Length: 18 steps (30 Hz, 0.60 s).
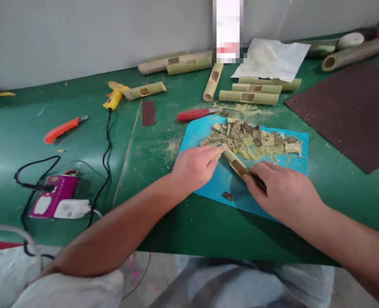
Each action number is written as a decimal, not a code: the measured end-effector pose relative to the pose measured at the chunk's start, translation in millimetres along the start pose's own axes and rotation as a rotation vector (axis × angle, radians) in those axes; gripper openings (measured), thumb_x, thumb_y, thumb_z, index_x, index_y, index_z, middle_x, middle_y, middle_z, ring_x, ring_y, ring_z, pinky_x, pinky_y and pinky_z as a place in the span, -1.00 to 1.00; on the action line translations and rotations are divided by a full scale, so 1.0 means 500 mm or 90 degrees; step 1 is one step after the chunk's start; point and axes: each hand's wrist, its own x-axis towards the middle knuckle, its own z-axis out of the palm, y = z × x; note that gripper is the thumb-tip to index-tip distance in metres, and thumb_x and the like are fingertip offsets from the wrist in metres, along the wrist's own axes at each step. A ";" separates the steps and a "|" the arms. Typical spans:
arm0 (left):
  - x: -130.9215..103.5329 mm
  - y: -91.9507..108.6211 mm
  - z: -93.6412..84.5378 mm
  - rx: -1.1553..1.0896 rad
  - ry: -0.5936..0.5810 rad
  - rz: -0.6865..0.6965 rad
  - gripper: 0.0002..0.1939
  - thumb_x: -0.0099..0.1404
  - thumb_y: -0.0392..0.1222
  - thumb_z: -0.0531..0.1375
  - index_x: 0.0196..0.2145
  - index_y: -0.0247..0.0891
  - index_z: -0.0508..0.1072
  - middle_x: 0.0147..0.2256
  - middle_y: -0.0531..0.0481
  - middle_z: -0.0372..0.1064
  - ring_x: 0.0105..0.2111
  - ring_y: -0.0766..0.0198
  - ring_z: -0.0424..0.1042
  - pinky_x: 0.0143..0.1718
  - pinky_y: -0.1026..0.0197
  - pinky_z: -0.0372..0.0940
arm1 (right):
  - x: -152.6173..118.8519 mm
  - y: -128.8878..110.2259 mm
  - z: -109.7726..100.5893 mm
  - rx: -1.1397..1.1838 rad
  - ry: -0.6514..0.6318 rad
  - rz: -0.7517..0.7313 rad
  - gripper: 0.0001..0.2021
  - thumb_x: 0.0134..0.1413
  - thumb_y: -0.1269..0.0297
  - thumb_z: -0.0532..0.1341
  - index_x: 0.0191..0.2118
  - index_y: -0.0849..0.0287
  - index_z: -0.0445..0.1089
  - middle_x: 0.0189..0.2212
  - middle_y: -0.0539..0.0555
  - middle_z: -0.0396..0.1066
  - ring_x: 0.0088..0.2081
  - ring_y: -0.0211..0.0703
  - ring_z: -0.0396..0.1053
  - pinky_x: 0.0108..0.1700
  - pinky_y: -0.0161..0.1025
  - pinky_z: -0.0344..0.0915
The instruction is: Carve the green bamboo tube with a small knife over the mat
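Observation:
A short bamboo tube [236,163] with a rectangular opening cut in its side lies slantwise over a blue mat [208,182]. My left hand [198,166] is closed at the tube's upper left end, and a small dark item shows by its fingertips. At the lower right end, my right hand [280,188] is closed around the tube, with something dark partly hidden under its fingers. Just beyond both hands, bamboo chips and shavings [250,139] are heaped on the mat. A dark chip [227,196] rests nearer to me.
A red-handled knife [195,114] lies behind the mat. Cut bamboo tubes [248,97] lie farther back. To the left are an orange cutter [63,129], a yellow glue gun [114,96] with its cable and a purple power strip [53,196]. A brown sheet [346,115] lies right.

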 end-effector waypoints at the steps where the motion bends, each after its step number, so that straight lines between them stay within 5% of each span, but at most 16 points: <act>1: 0.002 -0.001 -0.001 -0.002 0.000 -0.005 -0.66 0.49 -0.23 0.05 0.11 -0.31 0.49 -0.26 -0.10 0.57 -0.32 0.26 0.55 -0.26 0.27 0.43 | 0.000 0.000 0.000 0.001 0.001 0.000 -0.66 0.29 0.16 0.02 -0.46 0.16 0.35 -0.52 0.02 0.38 -0.58 -0.30 0.15 -0.49 -0.22 -0.15; 5: 0.007 0.001 -0.008 -0.032 -0.013 -0.033 -0.61 0.49 -0.22 0.05 0.22 -0.22 0.38 -0.11 -0.10 0.57 -0.20 0.23 0.57 -0.16 0.26 0.45 | 0.000 0.001 0.000 0.007 0.004 -0.005 -0.66 0.29 0.15 0.02 -0.45 0.16 0.35 -0.51 0.03 0.40 -0.57 -0.30 0.17 -0.49 -0.23 -0.17; 8: 0.008 0.005 -0.013 -0.096 0.002 -0.111 -0.55 0.46 -0.20 0.09 0.27 -0.21 0.30 -0.20 -0.05 0.58 -0.31 0.27 0.56 -0.25 0.27 0.45 | 0.000 0.002 0.000 0.009 -0.001 -0.007 -0.67 0.28 0.15 0.03 -0.46 0.15 0.34 -0.51 0.03 0.40 -0.57 -0.30 0.17 -0.50 -0.23 -0.17; 18: 0.004 0.012 -0.018 -0.266 0.027 -0.160 -0.71 0.49 -0.17 0.04 0.04 -0.29 0.44 -0.35 0.03 0.52 -0.47 0.41 0.41 -0.35 0.36 0.38 | -0.001 0.002 0.002 0.005 0.001 -0.005 -0.69 0.28 0.15 0.06 -0.47 0.16 0.30 -0.53 0.00 0.34 -0.57 -0.31 0.15 -0.51 -0.24 -0.17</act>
